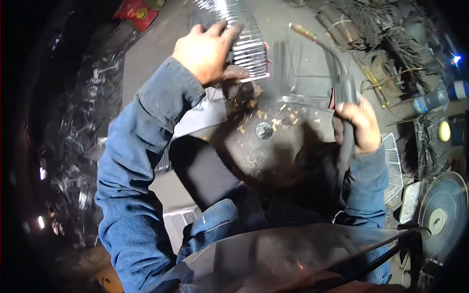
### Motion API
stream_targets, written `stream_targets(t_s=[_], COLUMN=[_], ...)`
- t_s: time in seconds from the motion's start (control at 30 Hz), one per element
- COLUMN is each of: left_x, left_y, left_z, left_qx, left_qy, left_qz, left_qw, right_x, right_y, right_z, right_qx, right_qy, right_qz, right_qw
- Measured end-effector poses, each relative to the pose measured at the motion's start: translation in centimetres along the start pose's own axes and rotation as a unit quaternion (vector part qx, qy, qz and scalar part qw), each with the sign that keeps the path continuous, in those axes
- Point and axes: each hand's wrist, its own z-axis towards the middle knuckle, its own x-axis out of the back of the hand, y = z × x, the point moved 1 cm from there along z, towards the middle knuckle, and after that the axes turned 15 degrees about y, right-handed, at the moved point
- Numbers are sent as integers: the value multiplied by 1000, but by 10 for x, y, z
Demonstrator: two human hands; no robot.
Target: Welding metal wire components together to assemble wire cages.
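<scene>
My left hand (207,53) reaches forward and grips the side of a shiny metal wire rack (250,51), its thumb near the rack's closest end. Closely spaced parallel wires make up the rack, with small reddish glowing spots along its right edge. My right hand (360,122) is wrapped round the black handle of a welding torch (347,90). The torch's bent neck runs up and left to a brass-coloured nozzle (303,31), apart from the rack. Its thick cable hangs down past my right wrist.
Small stubs and debris (276,122) lie around a round metal piece (264,130) between my arms. At right stand a fan (439,219), a white wire rack (392,166) and a water bottle (430,101). Dark wire parts (88,146) are piled left. A dark visor (273,259) crosses the lower edge.
</scene>
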Motion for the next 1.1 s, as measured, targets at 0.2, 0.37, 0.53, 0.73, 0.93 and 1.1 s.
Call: stream_targets(t_s=[0.2,0.37,0.53,0.73,0.93,1.1], left_x=[-10,-19,-12,-16,-17,-35], left_y=[-36,-13,30,27,28,16], left_z=[91,123,142,150,151,169], left_qx=[-164,-155,-131,-90,-114,-30], left_qy=[-46,-24,-17,-16,10,-30], left_qz=[-301,-132,1,2,0,-27], left_qw=[938,979,991,996,993,999], right_x=[14,-11,-25,-33,-35,-44], right_y=[7,8,7,17,16,7], right_z=[21,25,26,20,19,15], right_qx=[5,46,50,191,186,91], right_qy=[73,53,91,163,186,166], right_qz=[105,43,-2,-168,-214,-210], right_qw=[992,997,995,953,941,959])
